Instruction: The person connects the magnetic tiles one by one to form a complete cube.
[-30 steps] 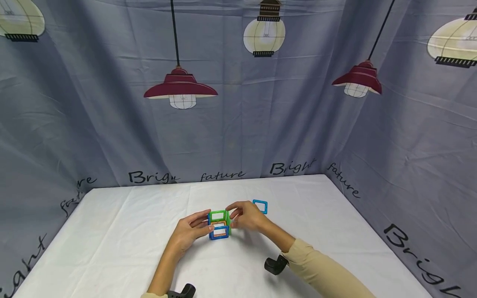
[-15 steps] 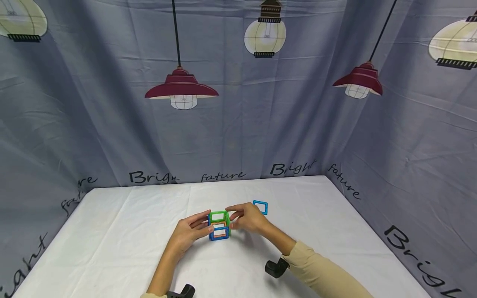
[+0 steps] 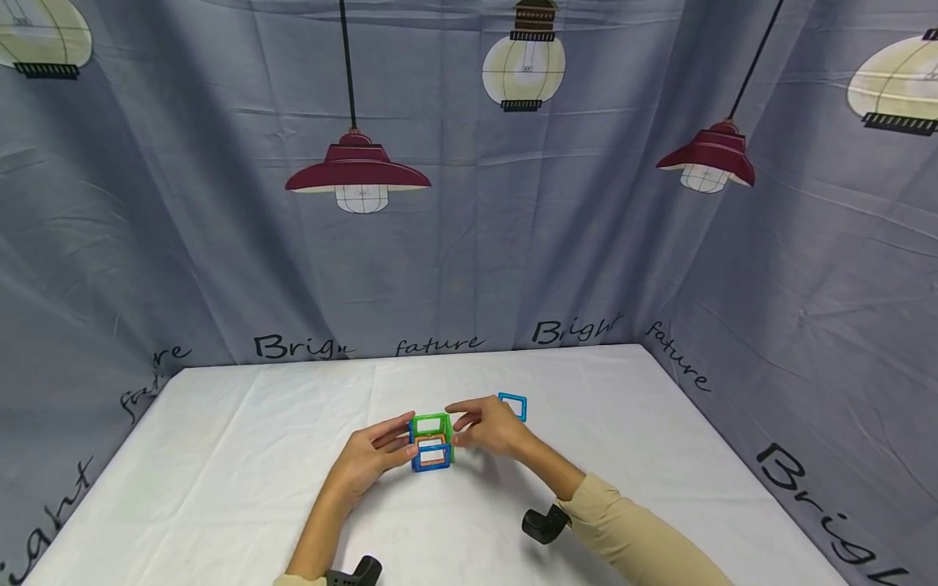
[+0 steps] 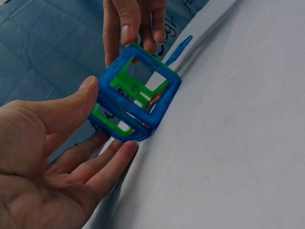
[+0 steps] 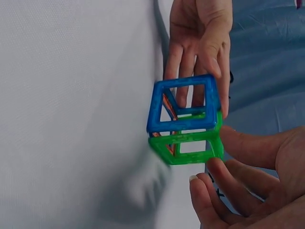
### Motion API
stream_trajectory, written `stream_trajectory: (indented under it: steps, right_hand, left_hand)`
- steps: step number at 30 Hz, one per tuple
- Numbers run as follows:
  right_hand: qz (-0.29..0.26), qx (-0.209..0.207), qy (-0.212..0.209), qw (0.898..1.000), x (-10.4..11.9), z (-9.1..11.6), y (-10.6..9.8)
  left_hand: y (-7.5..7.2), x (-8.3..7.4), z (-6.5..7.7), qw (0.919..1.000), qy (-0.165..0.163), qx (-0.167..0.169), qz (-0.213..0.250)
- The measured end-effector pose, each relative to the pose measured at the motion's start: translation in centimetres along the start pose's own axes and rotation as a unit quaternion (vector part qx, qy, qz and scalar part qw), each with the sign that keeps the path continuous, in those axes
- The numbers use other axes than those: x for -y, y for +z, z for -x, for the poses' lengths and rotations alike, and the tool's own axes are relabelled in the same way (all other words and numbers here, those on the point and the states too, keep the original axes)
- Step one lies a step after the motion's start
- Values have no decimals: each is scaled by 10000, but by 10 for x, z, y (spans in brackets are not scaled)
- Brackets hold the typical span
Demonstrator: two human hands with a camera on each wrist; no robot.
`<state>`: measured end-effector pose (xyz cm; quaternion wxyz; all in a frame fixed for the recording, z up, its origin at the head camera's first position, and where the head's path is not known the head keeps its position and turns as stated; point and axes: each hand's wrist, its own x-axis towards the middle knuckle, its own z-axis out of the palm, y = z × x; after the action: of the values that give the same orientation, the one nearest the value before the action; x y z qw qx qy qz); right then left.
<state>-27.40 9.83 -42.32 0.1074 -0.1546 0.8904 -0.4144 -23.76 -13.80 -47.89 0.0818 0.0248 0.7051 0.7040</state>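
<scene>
Magnetic tiles form a small box on the white cloth, with an uncovered top. In the head view a blue tile (image 3: 431, 469) faces front, green tiles stand at the back and right, and another blue one at the left. An orange tile (image 5: 168, 104) shows at the bottom. My left hand (image 3: 364, 464) holds the left side, thumb by the front tile's edge and fingers along the left wall. My right hand (image 3: 494, 427) holds the green right side between thumb and fingers, its index fingertip at the far top corner.
A single blue square tile (image 3: 524, 408) lies behind my right hand, partly covered by it. White cloth (image 3: 242, 456) covers the table. A grey-blue curtain (image 3: 469, 244) printed with lamps hangs behind. Black wrist devices (image 3: 544, 525) hang at both wrists.
</scene>
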Motion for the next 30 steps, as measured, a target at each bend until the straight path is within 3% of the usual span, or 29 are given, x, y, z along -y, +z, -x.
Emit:
stream_trajectory:
  steps: [13,22,30]
  right_hand:
    - [-206,-1122,297,9930,-21,-11,-24]
    - [237,-1284,635,9894,-43,-20,-50]
    - [316,-1348,866,9866,-64,-24,-66]
  left_hand:
    - [-3,1,-1,9998,-19,162,88]
    - [-2,-1,-1,9997,-17,190,118]
    - [-2,0,-1,9998,11,158,110]
